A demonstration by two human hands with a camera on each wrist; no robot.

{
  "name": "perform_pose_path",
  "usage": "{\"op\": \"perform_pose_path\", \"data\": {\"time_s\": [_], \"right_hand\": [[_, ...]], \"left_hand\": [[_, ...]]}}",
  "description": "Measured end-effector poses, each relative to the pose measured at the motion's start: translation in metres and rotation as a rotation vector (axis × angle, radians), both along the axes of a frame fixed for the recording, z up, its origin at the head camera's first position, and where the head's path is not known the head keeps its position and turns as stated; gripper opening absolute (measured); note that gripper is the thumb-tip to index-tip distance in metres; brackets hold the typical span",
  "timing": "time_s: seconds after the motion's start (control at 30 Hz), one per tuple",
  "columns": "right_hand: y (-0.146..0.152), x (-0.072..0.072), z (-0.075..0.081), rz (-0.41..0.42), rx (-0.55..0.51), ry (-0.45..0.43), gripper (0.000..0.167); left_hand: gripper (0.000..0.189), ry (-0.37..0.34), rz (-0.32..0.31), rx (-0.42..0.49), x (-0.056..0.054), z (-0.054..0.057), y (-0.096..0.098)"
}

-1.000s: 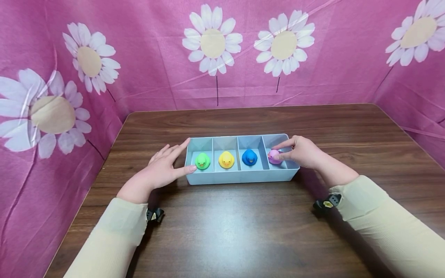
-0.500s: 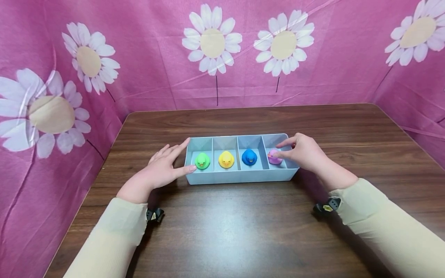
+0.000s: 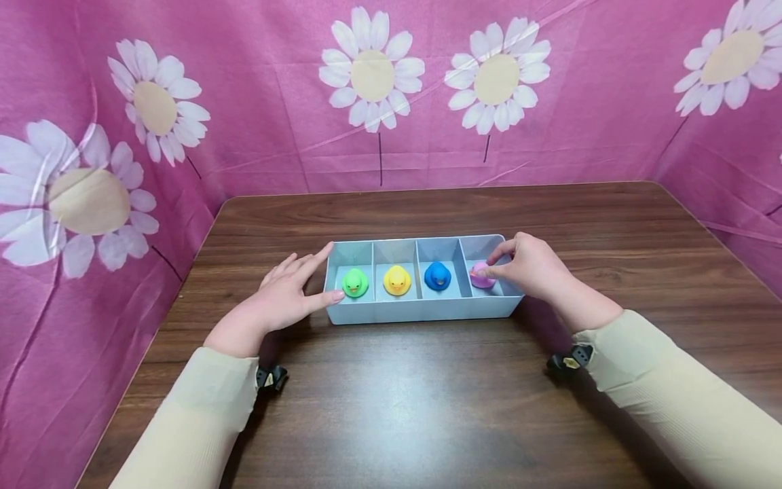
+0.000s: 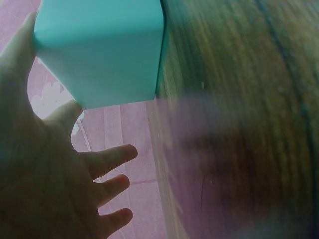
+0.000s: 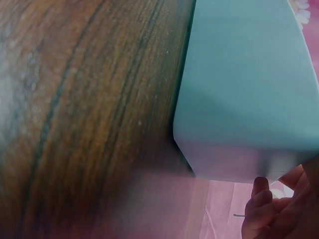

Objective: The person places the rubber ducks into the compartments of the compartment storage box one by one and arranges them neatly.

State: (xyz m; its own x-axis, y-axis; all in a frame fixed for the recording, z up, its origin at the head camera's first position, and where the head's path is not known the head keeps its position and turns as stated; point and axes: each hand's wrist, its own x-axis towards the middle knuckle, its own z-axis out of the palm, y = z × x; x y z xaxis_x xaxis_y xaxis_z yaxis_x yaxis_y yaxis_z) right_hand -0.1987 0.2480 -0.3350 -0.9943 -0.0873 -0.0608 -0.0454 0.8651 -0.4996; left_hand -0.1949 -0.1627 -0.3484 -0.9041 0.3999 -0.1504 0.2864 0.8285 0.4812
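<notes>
A light blue tray (image 3: pixel 421 312) with side-by-side compartments sits on the table, one rubber duck in each. From the left come a green duck (image 3: pixel 355 283), a yellow duck (image 3: pixel 397 280), a blue duck (image 3: pixel 437 276) and a pink duck (image 3: pixel 481 276). My left hand (image 3: pixel 287 292) touches the tray's left end, thumb and index finger spread over its corners. In the left wrist view, the other fingers of this hand (image 4: pixel 55 164) stretch out beside the tray. My right hand (image 3: pixel 537 268) pinches the pink duck between thumb and index finger. It partly hides that duck, whose beak points left.
The tray stands on a brown wood-grain table (image 3: pixel 391 387). Behind and beside the table hangs a pink cloth (image 3: pixel 263 88) with large white daisies. Each wrist carries a small black camera mount.
My right hand has shifted slightly left, its index finger bending in nearer the thumb at the pink duck. The left hand and the tray stay almost where they were.
</notes>
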Motion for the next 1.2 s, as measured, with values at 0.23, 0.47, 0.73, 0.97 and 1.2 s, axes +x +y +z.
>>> {"op": "perform_pose_path", "data": {"time_s": [0.23,0.47,0.73,0.97,1.2], "right_hand": [[0.0027,-0.0015,0.0005,0.059,-0.035,-0.026,0.030],[0.0053,-0.0003,0.0040,0.148,-0.076,-0.045,0.026],[0.0052,0.0008,0.0082,0.213,-0.077,-0.042,0.021],[0.0050,-0.0003,0.0075,0.219,-0.071,-0.040,0.024],[0.0068,-0.0019,0.0057,0.196,-0.097,-0.074,0.026]], "left_hand": [[0.091,-0.005,0.003,-0.001,-0.0009,0.0001,0.0000],[0.091,-0.002,-0.009,0.010,-0.0026,0.0014,-0.0005],[0.091,0.003,-0.020,0.017,-0.0041,0.0018,-0.0020],[0.090,0.005,-0.022,0.022,-0.0045,0.0017,-0.0021],[0.090,0.004,-0.020,0.021,-0.0041,0.0023,-0.0021]]}}
